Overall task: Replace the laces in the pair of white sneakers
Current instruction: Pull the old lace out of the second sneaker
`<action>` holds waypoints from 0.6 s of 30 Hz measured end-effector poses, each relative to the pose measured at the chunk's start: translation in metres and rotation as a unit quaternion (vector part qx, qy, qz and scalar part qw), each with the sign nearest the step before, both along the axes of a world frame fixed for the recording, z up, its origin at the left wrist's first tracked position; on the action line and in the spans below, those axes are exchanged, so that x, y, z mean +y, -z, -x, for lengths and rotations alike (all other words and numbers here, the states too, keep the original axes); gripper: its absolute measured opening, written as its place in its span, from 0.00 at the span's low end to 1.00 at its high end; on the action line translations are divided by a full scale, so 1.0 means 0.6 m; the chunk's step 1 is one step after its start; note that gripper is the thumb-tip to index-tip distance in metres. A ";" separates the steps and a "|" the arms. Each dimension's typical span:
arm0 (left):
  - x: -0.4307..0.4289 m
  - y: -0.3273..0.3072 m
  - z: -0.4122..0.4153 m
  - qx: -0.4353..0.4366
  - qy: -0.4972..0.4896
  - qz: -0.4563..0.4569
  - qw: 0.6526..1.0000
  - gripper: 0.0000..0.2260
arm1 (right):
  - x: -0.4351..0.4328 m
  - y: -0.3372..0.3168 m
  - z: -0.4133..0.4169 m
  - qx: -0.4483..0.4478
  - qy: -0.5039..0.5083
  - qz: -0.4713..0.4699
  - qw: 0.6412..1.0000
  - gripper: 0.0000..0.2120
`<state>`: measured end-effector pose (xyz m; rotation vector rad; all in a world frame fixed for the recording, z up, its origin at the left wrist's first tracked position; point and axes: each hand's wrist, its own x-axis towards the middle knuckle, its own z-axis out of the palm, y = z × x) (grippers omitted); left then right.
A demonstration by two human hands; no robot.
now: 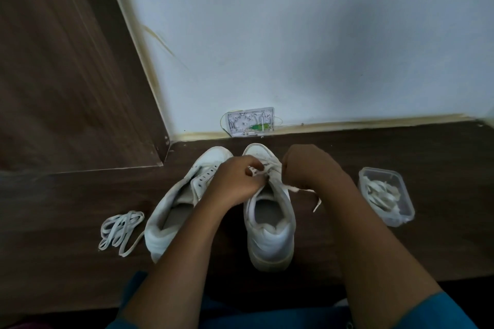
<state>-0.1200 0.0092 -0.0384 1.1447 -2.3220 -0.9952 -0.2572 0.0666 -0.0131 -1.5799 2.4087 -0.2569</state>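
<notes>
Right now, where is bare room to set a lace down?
Bare wood left of the loose lace bundle and right of the plastic tub. Crowded between right sneaker and tub, where the right hand sits.

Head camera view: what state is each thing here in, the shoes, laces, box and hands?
Left sneaker: upright, unlaced, eyelets empty.
Right sneaker: upright, partly laced.
Threaded lace: one end trails onto the floor.
Loose lace: bundled on the floor, left of the sneakers.
Plastic container: lid off, laces inside.
Left hand: pinches the threaded lace at the eyelets.
Right hand: curled round the threaded lace.
</notes>
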 end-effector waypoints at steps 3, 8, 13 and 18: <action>-0.006 -0.004 -0.010 0.008 0.057 -0.046 0.997 0.22 | 0.004 -0.017 -0.009 -0.095 -0.028 0.016 0.995 0.08; -0.012 -0.007 -0.020 -0.015 0.095 0.083 0.992 0.14 | 0.004 -0.026 -0.030 -0.118 -0.068 0.037 0.990 0.11; -0.017 0.003 -0.017 -0.041 0.048 0.093 0.994 0.15 | 0.005 -0.024 -0.029 -0.036 -0.053 0.052 0.997 0.13; 0.002 0.007 -0.008 0.031 0.040 0.087 0.995 0.11 | 0.006 -0.026 -0.019 -0.109 -0.022 0.039 0.993 0.08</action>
